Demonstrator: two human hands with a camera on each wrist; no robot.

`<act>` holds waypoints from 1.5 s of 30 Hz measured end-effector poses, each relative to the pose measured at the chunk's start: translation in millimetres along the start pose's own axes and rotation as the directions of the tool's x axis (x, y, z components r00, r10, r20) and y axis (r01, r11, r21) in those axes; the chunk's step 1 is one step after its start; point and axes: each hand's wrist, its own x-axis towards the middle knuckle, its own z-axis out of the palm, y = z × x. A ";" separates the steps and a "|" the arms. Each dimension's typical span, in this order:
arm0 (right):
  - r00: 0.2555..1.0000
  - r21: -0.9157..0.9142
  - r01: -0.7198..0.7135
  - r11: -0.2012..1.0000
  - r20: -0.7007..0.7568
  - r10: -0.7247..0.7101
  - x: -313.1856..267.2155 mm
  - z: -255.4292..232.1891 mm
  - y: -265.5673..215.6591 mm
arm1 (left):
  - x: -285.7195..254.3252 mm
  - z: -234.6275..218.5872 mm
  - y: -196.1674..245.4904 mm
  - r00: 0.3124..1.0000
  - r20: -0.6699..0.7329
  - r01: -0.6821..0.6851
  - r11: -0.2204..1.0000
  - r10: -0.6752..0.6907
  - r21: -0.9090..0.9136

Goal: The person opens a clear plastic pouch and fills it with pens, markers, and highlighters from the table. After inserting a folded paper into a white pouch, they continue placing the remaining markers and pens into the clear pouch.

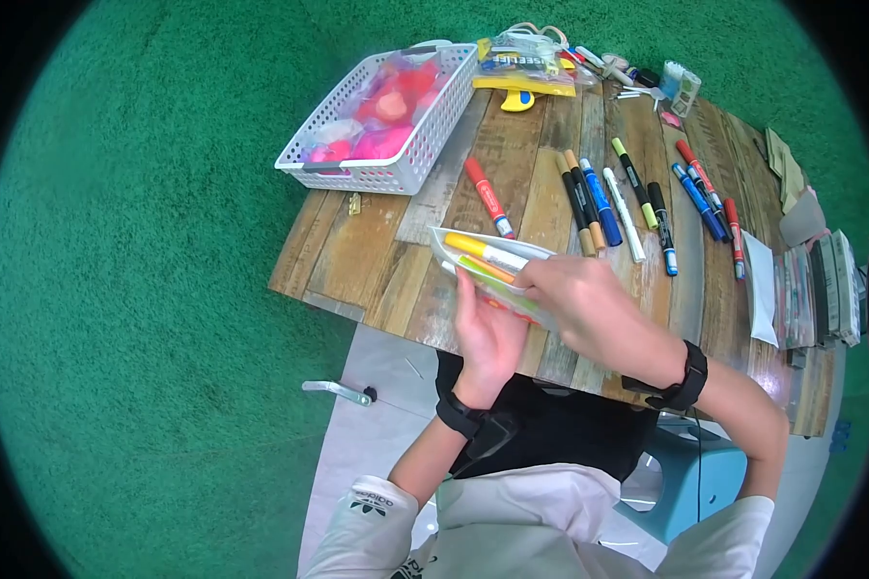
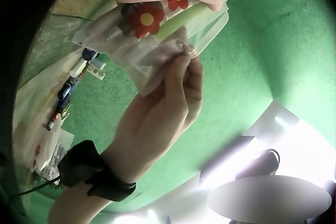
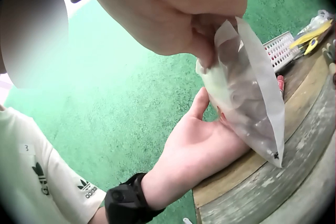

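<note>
A translucent pouch with red flowers (image 2: 145, 20) is held above the table's near edge. In the head view a yellow-and-white marker (image 1: 483, 251) and an orange one (image 1: 487, 269) lie within its open top. My left hand (image 1: 490, 338) holds the pouch from below, thumb raised against its side, the other fingers mostly hidden behind it. With thumb and fingers my right hand (image 1: 599, 311) pinches the pouch's rim, seen also in the left wrist view. The right wrist view shows the clear side of the pouch (image 3: 252, 103) between both hands. A red marker (image 1: 490, 198) lies just beyond it.
A white basket (image 1: 423, 154) of pink and red items stands at the back left, beside a yellow-edged bag (image 1: 526, 85). Several markers (image 1: 599, 201) lie spread across the middle and right. Packets (image 1: 826, 289) stand at the right edge, and a blue stool (image 1: 690, 478) is below.
</note>
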 end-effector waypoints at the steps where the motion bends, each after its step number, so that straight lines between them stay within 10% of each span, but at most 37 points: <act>1: 1.000 0.000 0.000 1.000 0.001 0.000 -0.5 0.3 -1.5 | -0.6 -0.7 -0.6 1.000 -0.006 -0.003 1.000 0.003 0.010; 13: 0.993 0.048 0.085 0.995 -0.090 -0.080 0.6 -19.6 -27.1 | -1.2 -10.7 2.6 0.995 0.074 0.070 0.997 -0.071 0.013; 24: 0.988 -0.313 0.139 0.940 0.102 -0.112 -1.0 -16.5 -22.7 | -2.5 -3.1 5.0 0.987 0.153 0.058 0.998 -0.052 -0.038; 32: 0.978 -0.169 0.202 0.965 -0.021 -0.209 -13.6 -27.0 -15.6 | 4.7 -17.3 2.9 0.963 0.261 0.121 0.977 -0.072 -0.178; 33: 0.973 -0.168 0.215 0.962 -0.050 -0.226 -18.8 -33.4 -14.6 | 1.4 -13.2 2.5 0.989 0.112 0.110 0.987 -0.096 -0.121; 45: 0.892 -0.448 -0.452 0.772 -0.202 0.405 -86.3 -144.7 128.6 | -1.3 -17.4 2.8 0.996 0.008 0.093 0.990 -0.093 -0.105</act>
